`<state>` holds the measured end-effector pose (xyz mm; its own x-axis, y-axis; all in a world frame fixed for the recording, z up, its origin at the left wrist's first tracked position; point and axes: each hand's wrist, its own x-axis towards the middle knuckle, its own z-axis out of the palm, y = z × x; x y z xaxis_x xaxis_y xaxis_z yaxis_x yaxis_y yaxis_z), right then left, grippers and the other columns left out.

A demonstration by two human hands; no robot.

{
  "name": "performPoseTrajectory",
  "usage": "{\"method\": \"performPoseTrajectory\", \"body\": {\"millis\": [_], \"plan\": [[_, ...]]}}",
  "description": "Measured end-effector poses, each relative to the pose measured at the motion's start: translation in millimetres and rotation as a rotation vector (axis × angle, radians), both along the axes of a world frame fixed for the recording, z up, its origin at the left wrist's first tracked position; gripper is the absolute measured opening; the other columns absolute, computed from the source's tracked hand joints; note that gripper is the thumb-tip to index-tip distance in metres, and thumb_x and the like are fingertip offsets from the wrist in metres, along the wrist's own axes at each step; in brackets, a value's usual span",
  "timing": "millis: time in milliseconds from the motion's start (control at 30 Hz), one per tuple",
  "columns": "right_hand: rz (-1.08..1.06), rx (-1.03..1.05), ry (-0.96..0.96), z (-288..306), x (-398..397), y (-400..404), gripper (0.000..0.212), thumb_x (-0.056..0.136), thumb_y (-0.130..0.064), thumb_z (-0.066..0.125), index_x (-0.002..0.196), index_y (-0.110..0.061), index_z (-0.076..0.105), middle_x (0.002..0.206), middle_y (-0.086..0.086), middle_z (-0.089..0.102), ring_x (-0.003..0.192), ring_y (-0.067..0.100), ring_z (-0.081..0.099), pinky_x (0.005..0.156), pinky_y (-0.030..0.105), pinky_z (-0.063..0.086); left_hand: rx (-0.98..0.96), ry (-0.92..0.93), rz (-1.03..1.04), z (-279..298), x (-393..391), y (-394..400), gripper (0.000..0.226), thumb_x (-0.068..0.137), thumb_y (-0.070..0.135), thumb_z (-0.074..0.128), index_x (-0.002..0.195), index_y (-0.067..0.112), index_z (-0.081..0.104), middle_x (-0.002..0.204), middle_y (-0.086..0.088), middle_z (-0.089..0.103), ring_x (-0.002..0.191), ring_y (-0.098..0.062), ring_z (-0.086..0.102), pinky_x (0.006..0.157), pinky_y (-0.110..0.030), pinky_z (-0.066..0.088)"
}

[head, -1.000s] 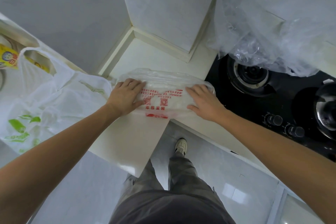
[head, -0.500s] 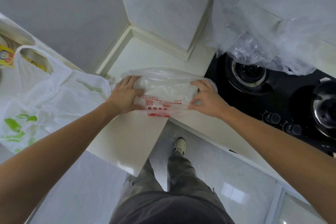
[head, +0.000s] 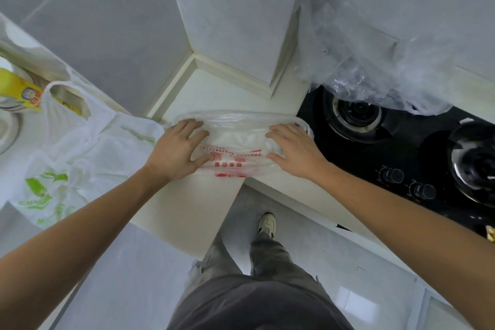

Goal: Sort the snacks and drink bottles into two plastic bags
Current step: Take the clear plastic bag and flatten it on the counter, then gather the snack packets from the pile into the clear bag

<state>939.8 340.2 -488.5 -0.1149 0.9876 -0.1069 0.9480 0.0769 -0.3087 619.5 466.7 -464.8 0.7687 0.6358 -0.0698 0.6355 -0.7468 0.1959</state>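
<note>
1. nearest, the person's own legs and one pale shoe (head: 266, 223) on the tiled floor, below the counter's corner.
2. next, the white counter (head: 182, 203), an l-shaped top whose inner corner points at the viewer.
3. left hand (head: 175, 151): palm down, fingers fairly straight and spread, pressing the left end of the red-printed bag (head: 235, 146); thumb lies on the film. no pinch is visible.
4. right hand (head: 293, 151): likewise flat, fingers extended, pressing the bag's right end, just beside the stove's edge.
5. red-printed bag: thin clear plastic, lying flat and apparently empty on the counter between the two hands, red lettering toward the viewer.
6. green-printed bag (head: 67, 169): white, slumped on the counter at the left, touching the first bag's left end; handles loose; whether it has contents i cannot tell.
7. yellow packet (head: 20, 91): far left, beside that bag's handle, probably one of the snacks; partly cut off.
8. black gas stove (head: 396, 153): right, two burners and two knobs.
9. crumpled clear plastic sheet (head: 375, 61): farthest, hanging over the rear of the stove against the wall.
10. progress, as a judgement: very early. both bags are laid out, one being flattened or readied for opening; no bottle is in view, and nothing appears sorted yet. opening the bags and filling them all remains.
</note>
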Motion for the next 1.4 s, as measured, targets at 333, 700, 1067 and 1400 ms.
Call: {"method": "performPoseTrajectory", "body": {"millis": [333,700,1067,1400], "plan": [[-0.008,0.105,-0.039,42.4,-25.2,-28.6,0.069,0.09,-0.06,0.064,0.144,-0.018,0.053,0.148,0.007,0.05,0.134,0.031,0.045,0.115,0.051,0.033,0.112,0.072,0.193,57.0,-6.8,-69.3,0.082,0.092,0.079,0.04,0.152,0.024,0.047,0.157,-0.011,0.045,0.146,-0.035,0.037,0.118,-0.052,0.033],[-0.404,0.176,-0.081,94.9,-47.4,-153.3,0.081,0.089,-0.067,0.06,0.153,-0.02,0.042,0.156,0.006,0.044,0.146,0.028,0.037,0.125,0.049,0.024,0.164,-0.08,-0.026,93.6,24.4,-133.9,0.08,0.088,0.075,0.046,0.149,0.023,0.051,0.155,-0.013,0.048,0.145,-0.034,0.04,0.118,-0.055,0.031],[-0.786,0.221,-0.158,119.6,-25.4,-359.0,0.077,0.092,-0.062,0.059,0.154,-0.019,0.042,0.157,0.007,0.044,0.145,0.028,0.037,0.121,0.046,0.032,0.154,-0.131,-0.395,112.3,141.6,-273.9,0.081,0.091,0.071,0.04,0.156,0.023,0.039,0.158,-0.01,0.043,0.145,-0.032,0.038,0.117,-0.051,0.032],[-1.038,0.214,-0.11,109.0,64.4,-542.8,0.076,0.093,-0.064,0.055,0.156,-0.024,0.037,0.161,0.006,0.037,0.148,0.033,0.03,0.121,0.047,0.029,0.088,-0.167,-0.594,110.2,297.7,-445.7,0.079,0.094,0.068,0.039,0.156,0.02,0.038,0.155,-0.007,0.044,0.143,-0.03,0.04,0.115,-0.048,0.037]]}}
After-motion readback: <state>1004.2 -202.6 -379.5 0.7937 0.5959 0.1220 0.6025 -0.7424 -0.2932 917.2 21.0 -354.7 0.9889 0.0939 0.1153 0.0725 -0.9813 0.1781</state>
